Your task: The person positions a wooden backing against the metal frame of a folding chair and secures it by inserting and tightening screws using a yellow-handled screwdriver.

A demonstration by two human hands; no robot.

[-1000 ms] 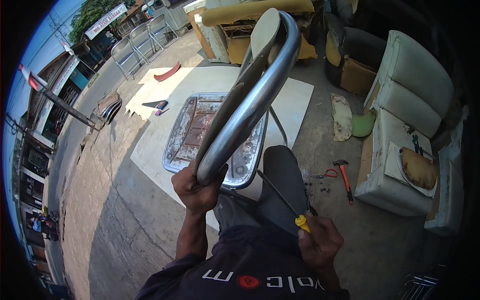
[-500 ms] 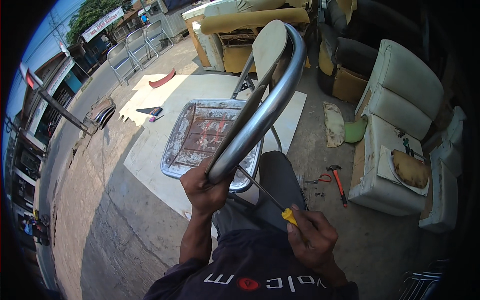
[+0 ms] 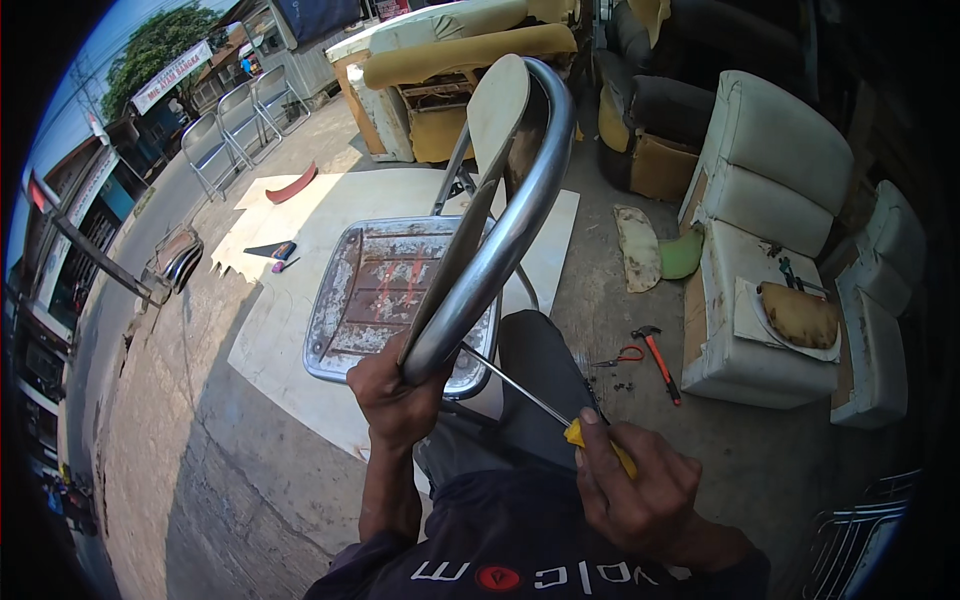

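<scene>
While R hand (image 3: 640, 480) is wrapped round the yellow grip of the driver (image 3: 520, 388), the shaft runs up & left to the low end of the tube (image 3: 487, 262), just beside L hand (image 3: 400, 400). Axes cross approx square in view: driver up-left, tube up-right. Tip sits at the tube's R side; can't tell if it's seated in anything. L hand is nearer that spot, clenched on tube end, back (image 3: 498, 110) edge alongside. Chair (image 3: 430, 240) is straight ahead, up-left of R hand.

Mat'ls: tube = shiny bent metal, rounded loop. Back = thin pale panel, matte, partly edge-on. Seat (image 3: 345, 290) = rounded-corner pan, rusty brown w/ patchy grey-white, ribbed, bright metal rim. Driver = slim straight metal shaft. Sheet (image 3: 280, 340) below: flat, pale, ragged far-L edge. Hammer (image 3: 657, 362), red/black handle, on ground (image 3: 740, 480) to R.
</scene>
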